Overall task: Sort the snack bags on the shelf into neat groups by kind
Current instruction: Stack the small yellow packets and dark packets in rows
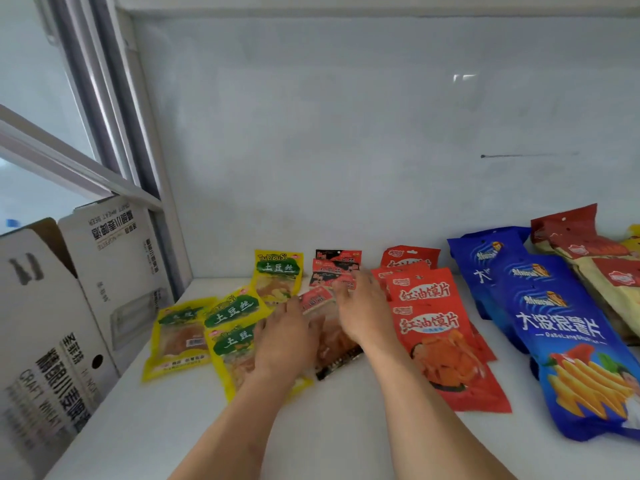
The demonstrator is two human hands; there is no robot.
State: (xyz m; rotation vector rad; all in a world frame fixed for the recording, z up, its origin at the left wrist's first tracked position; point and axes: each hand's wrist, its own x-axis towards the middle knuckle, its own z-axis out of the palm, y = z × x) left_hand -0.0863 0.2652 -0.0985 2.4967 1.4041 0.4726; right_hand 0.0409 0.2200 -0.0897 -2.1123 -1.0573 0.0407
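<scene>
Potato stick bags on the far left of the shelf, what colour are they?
Yellow with a green label band, clearest in the head view.

A plain white wall (pixel 346 133) rises behind the white shelf (pixel 156 427). At the left, a window frame (pixel 114 98) admits soft daylight beside printed cardboard boxes (pixel 52 323).

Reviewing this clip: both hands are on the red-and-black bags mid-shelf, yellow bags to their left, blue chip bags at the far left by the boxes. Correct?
Not quite. The head view shows the blue chip bags on the right, past the red bags; the cardboard boxes stand at the far left. The rest holds.
</scene>
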